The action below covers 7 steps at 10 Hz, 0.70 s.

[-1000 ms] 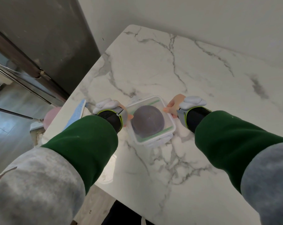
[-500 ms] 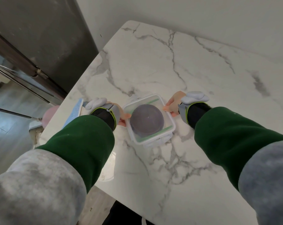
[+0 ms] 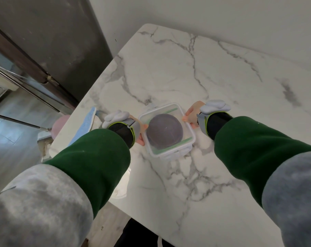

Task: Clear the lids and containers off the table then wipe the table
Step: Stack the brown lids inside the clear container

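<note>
Little has changed: the container [image 3: 167,130] sits where it was, near the counter's [image 3: 222,77] left edge, so I judge the lift has yet to begin. My left hand [image 3: 139,131] grips its left wall; my right hand [image 3: 193,114] pinches the right rim.

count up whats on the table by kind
clear square container: 1
dark grey round thing in it: 1
blue cloth at the left edge: 1
clear piece at the near edge, half hidden by a sleeve: 1
total: 4
</note>
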### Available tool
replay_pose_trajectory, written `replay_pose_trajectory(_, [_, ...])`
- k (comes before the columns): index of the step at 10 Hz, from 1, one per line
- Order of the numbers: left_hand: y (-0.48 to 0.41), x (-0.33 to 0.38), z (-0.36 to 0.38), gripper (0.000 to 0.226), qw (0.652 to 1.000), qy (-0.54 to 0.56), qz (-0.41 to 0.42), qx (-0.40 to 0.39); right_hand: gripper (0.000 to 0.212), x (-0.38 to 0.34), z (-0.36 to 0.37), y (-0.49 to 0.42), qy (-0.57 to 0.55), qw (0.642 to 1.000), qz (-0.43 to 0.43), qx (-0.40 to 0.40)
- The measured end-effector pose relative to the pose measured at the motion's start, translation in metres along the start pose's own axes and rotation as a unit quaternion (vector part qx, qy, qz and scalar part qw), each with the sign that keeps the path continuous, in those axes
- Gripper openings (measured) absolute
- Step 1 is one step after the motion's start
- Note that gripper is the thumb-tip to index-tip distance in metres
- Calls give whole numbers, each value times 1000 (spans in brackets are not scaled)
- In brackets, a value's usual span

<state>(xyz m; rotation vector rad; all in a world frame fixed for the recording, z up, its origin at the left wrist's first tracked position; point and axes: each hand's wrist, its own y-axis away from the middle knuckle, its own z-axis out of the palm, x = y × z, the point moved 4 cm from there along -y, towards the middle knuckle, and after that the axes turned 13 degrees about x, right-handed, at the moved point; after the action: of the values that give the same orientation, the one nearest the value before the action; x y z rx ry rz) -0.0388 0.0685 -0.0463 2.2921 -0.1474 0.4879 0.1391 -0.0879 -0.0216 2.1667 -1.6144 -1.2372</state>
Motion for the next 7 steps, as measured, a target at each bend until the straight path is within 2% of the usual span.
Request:
replay_pose_trajectory(1, [10, -3, 7, 42, 998, -63, 23, -7, 39, -1, 0, 1, -2, 1000, -13, 4])
replay_pose_trajectory(2, [20, -1, 8, 42, 995, -89, 33, -23, 39, 3, 0, 0, -14, 1000, -17, 8])
replay_pose_trajectory(4, [19, -5, 11, 35, 999, -48, 17, -12, 35, 4, 1, 0, -34, 999, -12, -3])
replay_pose_trajectory(7, [15, 0, 9, 44, 990, -128, 39, -44, 33, 9, 0, 1, -34, 999, -17, -1])
